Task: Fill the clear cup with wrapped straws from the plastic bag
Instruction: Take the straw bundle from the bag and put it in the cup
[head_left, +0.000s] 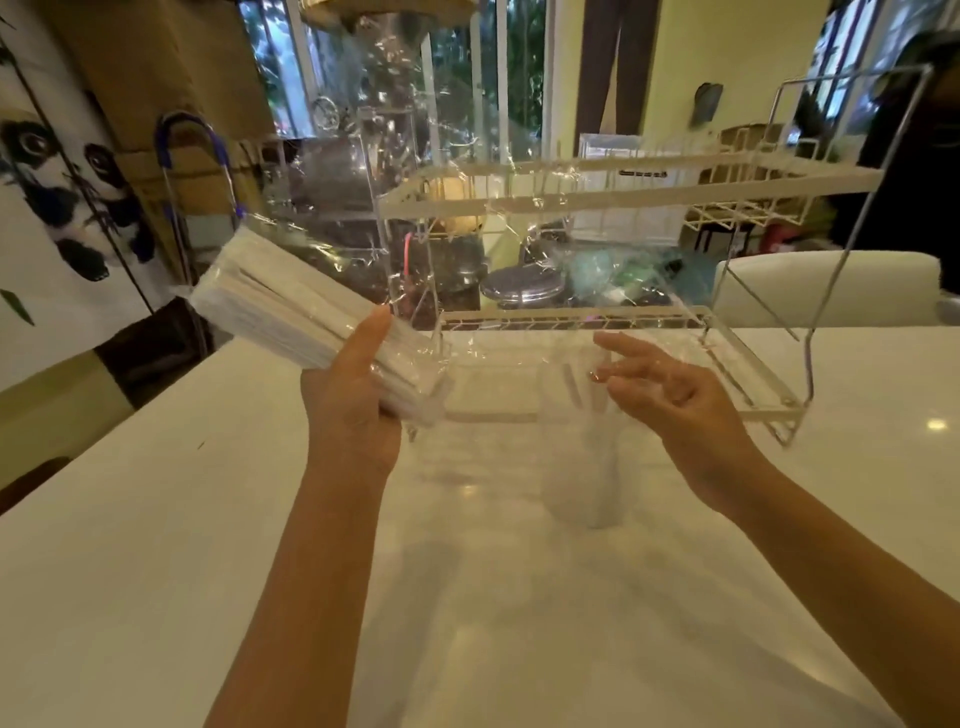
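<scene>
The thick bundle of white paper-wrapped straws (291, 317) sits left of centre, tilted up toward the upper left, inside a crinkled clear plastic bag (415, 171) whose loose open end billows up to the top centre. The left hand (353, 400) is clamped around the bundle's lower end, thumb across the top. The right hand (670, 389) hovers right of centre, fingers spread apart and holding nothing that can be made out. Just below it, the tall clear plastic cup (587, 467) stands on the white glossy tabletop (156, 571), blurred, with a few straws apparently inside. The lower frame is bare tabletop; its left edge runs diagonally. Behind the cup stands a white two-tier wire dish rack (649, 182). No writing is legible.
</scene>
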